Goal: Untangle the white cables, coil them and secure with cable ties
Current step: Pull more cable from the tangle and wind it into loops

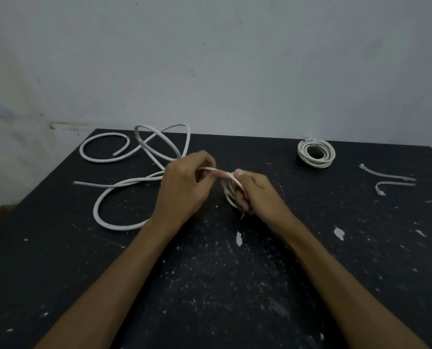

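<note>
At mid-worktop, both hands work one white cable into small loops.

On the black, paint-flecked worktop (209,285), the left hand (182,187) pinches the loose white cable (114,224) with curled fingers, and the right hand (257,195) has its fingers clamped round a few small turns of the same cable. Its long, round, rubbery remainder sprawls in open curves toward the far left corner, some reaching the back edge. One finished coil (316,153) (tight, flat, tied at its top) sits near the far right edge, well apart from the hands. Two thin white cable ties (388,176) lie by the right edge. Bare surface spreads across the near half, between and beside the forearms.
</note>
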